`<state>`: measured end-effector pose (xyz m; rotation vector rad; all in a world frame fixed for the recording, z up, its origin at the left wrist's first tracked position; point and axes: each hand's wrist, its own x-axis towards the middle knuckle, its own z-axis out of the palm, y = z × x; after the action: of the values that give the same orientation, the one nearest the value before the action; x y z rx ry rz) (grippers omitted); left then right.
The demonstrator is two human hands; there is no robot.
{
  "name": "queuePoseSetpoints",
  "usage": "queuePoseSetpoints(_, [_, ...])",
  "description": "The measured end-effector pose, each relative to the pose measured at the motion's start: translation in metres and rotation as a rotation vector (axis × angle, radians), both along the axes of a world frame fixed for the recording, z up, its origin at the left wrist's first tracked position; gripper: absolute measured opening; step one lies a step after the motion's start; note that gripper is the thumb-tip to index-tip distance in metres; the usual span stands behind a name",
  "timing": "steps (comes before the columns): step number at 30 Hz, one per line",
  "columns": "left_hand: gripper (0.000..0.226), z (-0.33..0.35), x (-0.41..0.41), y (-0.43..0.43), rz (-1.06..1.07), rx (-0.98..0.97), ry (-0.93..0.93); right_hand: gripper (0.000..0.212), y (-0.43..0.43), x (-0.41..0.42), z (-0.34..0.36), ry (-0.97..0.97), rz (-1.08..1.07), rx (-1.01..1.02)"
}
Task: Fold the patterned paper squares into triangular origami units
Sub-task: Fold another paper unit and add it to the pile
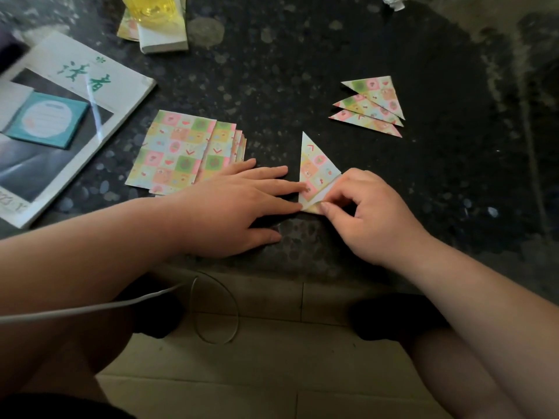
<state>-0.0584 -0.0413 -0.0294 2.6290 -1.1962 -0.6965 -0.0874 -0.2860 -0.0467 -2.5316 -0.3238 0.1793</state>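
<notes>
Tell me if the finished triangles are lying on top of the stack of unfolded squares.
No: the finished triangles lie on the bare table, apart from the stack of unfolded squares.

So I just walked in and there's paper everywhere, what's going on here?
A person is folding patterned paper. Their left hand presses flat on a half-folded triangle, while the right hand pinches its lower edge, turning up a flap. Three finished triangles lie overlapped beyond to the right, and a stack of unfolded squares sits further left.

Bare forearms (90, 252), dark shoes (157, 313)
</notes>
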Motion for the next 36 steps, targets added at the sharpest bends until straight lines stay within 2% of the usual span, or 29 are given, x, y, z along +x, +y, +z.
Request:
queuePoseSetpoints(2, [0.059, 0.001, 0.0, 0.0, 0.001, 0.019, 0.008, 0.011, 0.005, 0.001, 0.0, 0.013, -0.104, -0.041])
queuePoseSetpoints(5, [0.063, 0.001, -0.002, -0.001, -0.006, 0.059, 0.005, 0.012, 0.008, 0.003, 0.003, 0.04, -0.15, -0.057])
queuePoseSetpoints(8, [0.067, 0.0, -0.005, -0.002, -0.007, 0.072, -0.013, 0.018, 0.007, 0.005, 0.009, 0.082, -0.091, -0.032])
queuePoseSetpoints(10, [0.067, -0.001, -0.005, -0.001, 0.003, 0.058, -0.011, 0.008, -0.002, 0.006, 0.014, 0.126, 0.028, -0.01])
queuePoseSetpoints(11, [0.067, -0.001, -0.006, -0.001, 0.016, 0.037, -0.01, 0.014, -0.007, 0.006, 0.019, 0.154, 0.101, -0.032])
queuePoseSetpoints(13, [0.069, -0.003, -0.006, -0.001, 0.048, -0.012, -0.016, 0.045, -0.017, 0.006, 0.023, 0.189, 0.209, -0.082])
queuePoseSetpoints(15, [0.074, -0.004, -0.007, -0.002, 0.073, -0.036, -0.025, 0.056, -0.018, 0.004, 0.021, 0.1, 0.251, -0.131])
queuePoseSetpoints(17, [0.077, -0.003, -0.008, -0.005, 0.09, -0.034, -0.027, 0.049, -0.014, 0.002, 0.014, -0.047, 0.282, -0.164])
queuePoseSetpoints(20, [0.075, -0.002, -0.006, -0.007, 0.087, -0.029, -0.037, 0.022, -0.013, 0.004, 0.006, -0.15, 0.287, -0.082])
queuePoseSetpoints(22, [0.072, -0.003, -0.005, -0.005, 0.065, -0.018, -0.039, 0.01, -0.016, 0.006, 0.003, -0.106, 0.222, 0.043])
queuePoseSetpoints(24, [0.072, -0.004, -0.005, -0.003, 0.045, -0.003, -0.034, 0.007, -0.019, 0.009, 0.003, -0.025, 0.15, 0.122])
queuePoseSetpoints(30, [0.067, -0.004, -0.004, -0.001, 0.014, 0.024, -0.021, 0.004, -0.018, 0.009, 0.003, 0.081, 0.139, 0.046])
queuePoseSetpoints(31, [0.067, -0.004, -0.004, -0.001, 0.013, 0.019, -0.023, 0.006, -0.019, 0.009, 0.003, 0.077, 0.17, 0.044])
queuePoseSetpoints(34, [0.07, -0.006, -0.003, 0.0, 0.035, -0.01, -0.02, 0.041, -0.023, 0.007, 0.007, 0.069, 0.276, 0.003])
queuePoseSetpoints(36, [0.073, -0.006, -0.003, -0.001, 0.052, -0.016, -0.021, 0.051, -0.02, 0.005, 0.007, 0.007, 0.299, -0.047])
